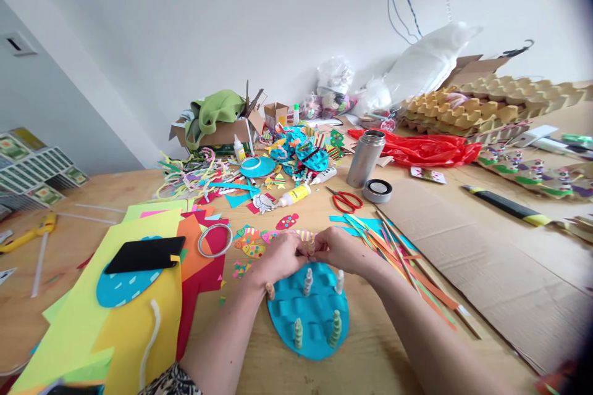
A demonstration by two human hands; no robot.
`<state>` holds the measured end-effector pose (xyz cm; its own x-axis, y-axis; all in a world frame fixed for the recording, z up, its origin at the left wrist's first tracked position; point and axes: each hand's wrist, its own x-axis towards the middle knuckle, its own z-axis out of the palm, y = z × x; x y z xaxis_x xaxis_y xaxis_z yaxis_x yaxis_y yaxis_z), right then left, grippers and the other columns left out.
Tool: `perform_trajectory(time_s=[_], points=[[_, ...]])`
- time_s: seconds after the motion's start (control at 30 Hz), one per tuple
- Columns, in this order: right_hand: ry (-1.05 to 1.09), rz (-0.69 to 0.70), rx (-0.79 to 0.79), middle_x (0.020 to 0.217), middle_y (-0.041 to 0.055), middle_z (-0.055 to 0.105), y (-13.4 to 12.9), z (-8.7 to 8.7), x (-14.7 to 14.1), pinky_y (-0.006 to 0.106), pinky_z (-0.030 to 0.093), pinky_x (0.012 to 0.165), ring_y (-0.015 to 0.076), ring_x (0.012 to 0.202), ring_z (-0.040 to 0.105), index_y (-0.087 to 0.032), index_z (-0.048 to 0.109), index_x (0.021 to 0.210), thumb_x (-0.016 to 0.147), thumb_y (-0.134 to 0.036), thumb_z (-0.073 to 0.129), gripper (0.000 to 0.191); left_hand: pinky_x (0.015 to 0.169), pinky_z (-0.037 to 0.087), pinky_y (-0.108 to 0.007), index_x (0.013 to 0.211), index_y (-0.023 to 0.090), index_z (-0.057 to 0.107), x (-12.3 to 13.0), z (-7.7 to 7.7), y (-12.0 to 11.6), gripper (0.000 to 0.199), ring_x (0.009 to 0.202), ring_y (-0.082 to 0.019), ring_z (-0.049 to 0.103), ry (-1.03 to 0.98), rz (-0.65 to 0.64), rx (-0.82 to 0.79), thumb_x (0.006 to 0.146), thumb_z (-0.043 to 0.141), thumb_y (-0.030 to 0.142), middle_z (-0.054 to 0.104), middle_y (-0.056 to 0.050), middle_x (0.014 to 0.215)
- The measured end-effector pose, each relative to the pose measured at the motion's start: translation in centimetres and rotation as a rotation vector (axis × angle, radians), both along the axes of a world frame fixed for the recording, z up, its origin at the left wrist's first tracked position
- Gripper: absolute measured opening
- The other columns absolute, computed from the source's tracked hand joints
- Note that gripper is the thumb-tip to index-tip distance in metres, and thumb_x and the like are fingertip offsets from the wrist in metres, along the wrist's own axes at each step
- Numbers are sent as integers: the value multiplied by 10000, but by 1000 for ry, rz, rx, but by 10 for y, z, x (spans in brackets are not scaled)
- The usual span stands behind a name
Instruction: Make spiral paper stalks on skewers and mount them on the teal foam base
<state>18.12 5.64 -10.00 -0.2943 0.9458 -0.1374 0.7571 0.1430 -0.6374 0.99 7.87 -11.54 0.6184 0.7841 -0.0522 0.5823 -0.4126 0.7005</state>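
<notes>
**Tan fuzzy coil (311, 245) pinched over the far side of a round, ridged blue disc (317, 311)**

We hold the coil upright between the fingertips of our left hand (281, 256) and right hand (345, 250); both sets look clamped on it. Five coils already stand around the disc, nearer us than our fingers: an orange-tan one (270, 291), a grey-white one (308, 282), a white one (340, 282) and two pale green ones (298, 333) (335, 328). This sixth looks like the one still unsettled—we can't tell whether its base is fixed.

The disc lies flat on the wooden table (365, 336), its far rim partly hidden by our hands. Bare wood nearer us and to the right of the disc gives some room. Left of our fingers and just beyond, patterned paper fish (254, 250) crowd close; farther beyond lie red-handled scissors (348, 202). To our fingers' right, thin coloured paper strips (430, 290) border a brown cardboard sheet (472, 265)—little sideways space there.
</notes>
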Motion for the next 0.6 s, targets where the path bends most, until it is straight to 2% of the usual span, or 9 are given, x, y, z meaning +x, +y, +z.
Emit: perform_trajectory(time_s=[0.23,0.43,0.6], points=[[91,31,-21,676,11,676,0,12,9,210,402,548,144,632,588,-168,680,700,666,-256,663,96,697,438,-243,706,173,726,-2,-2,0,145,763,-174,601,-2,-58,85,753,619,258,689,-39,792],[157,34,-27,732,13,677,-6,32,13,229,426,613,155,700,595,-183,705,823,684,-312,693,189,639,423,-234,700,172,729,-2,-3,1,144,733,-165,596,26,-45,114,752,628,261,674,-37,749],[204,20,-11,754,27,696,-8,42,14,248,432,634,159,708,592,-175,706,838,701,-329,688,207,682,434,-241,728,179,738,-2,-4,1,116,746,-164,614,31,-40,114,739,629,218,692,-26,752]])
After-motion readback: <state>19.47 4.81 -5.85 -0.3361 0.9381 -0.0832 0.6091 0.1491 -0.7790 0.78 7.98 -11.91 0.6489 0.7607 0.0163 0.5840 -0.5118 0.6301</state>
